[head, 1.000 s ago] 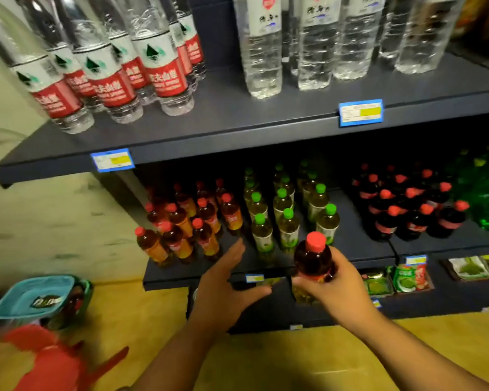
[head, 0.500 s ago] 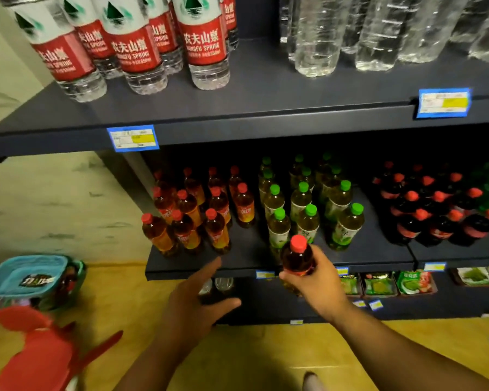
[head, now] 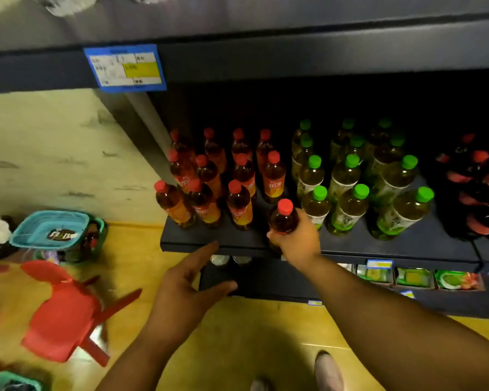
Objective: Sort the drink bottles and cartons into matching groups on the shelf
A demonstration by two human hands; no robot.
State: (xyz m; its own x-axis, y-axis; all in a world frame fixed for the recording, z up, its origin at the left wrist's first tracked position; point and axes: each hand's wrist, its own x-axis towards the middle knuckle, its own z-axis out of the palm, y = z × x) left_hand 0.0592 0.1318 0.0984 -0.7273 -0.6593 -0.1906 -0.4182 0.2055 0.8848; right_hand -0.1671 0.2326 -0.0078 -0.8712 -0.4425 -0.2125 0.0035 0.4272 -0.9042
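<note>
A person's right hand (head: 297,238) grips a red-capped bottle of amber tea (head: 283,218) at centre frame, upright, its long axis vertical and cap pointing up, at the front edge of the dark middle shelf (head: 209,235). It stands between the red-capped tea bottles (head: 239,203) to its left and the green-capped bottles (head: 347,207) to its right. The left hand (head: 187,280) hovers open and empty below the shelf lip, fingers spread. At lower left, a teal basket (head: 51,230) on the yellow floor holds dark items too blurred to identify, beside a red plastic stool (head: 65,311).
</note>
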